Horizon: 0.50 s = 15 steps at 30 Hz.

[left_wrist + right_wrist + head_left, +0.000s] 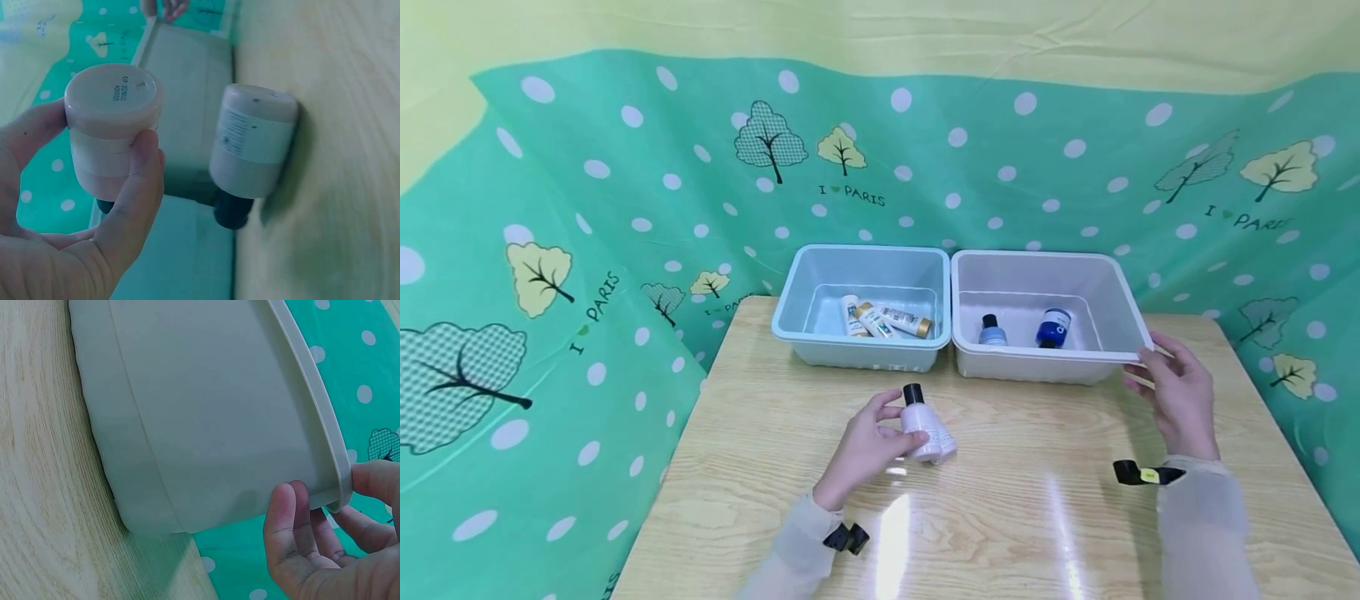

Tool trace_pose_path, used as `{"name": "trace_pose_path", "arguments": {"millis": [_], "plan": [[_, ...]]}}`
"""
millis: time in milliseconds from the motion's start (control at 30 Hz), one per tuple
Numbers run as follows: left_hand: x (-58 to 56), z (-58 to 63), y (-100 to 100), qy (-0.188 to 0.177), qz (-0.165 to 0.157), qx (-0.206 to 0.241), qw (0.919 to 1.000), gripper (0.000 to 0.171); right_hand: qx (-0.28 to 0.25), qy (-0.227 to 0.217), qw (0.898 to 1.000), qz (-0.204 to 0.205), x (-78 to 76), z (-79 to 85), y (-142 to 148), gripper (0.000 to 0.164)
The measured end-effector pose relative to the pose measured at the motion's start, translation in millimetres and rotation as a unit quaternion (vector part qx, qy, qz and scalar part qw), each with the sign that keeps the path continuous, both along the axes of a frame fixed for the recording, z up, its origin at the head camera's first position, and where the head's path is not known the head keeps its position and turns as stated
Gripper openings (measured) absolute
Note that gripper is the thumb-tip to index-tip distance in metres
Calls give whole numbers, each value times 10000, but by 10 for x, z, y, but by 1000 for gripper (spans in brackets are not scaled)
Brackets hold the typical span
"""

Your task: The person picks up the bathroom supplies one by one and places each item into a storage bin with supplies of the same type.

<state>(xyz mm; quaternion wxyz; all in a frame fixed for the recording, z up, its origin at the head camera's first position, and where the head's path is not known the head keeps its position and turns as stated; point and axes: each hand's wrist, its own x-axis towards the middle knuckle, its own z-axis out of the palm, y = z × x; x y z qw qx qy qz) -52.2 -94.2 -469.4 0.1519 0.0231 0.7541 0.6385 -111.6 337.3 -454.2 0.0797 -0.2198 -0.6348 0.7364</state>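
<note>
My left hand point(865, 446) pinches a pale pink bottle with a black cap point(103, 150) between thumb and fingers, its base toward the left wrist camera. A matching bottle point(253, 140) lies on the wooden table just beyond it, mostly hidden behind the held one in the head view. At the near right corner of the grey bin point(1037, 354), my right hand point(1183, 400) grips the rim, fingers curled about the corner. Inside that bin are a light blue bottle with a black cap point(992, 335) and a dark blue bottle point(1054, 325).
Left of the grey bin stands a light blue bin point(865, 340), their rims side by side. Three white tubes with gold caps point(906, 322) lie in it. Green dotted cloth point(955, 167) hangs behind and beside the wooden table point(1000, 500).
</note>
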Motion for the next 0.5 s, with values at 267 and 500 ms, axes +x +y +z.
{"name": "trace_pose_path", "arguments": {"millis": [267,500], "plan": [[-258,235,82,47,-193,533,9984,80,-1,149,9999,56,3,-2,10,54],[-537,398,202,77,-395,1030,9939,77,70,271,9996,78,6,-13,17,53]]}}
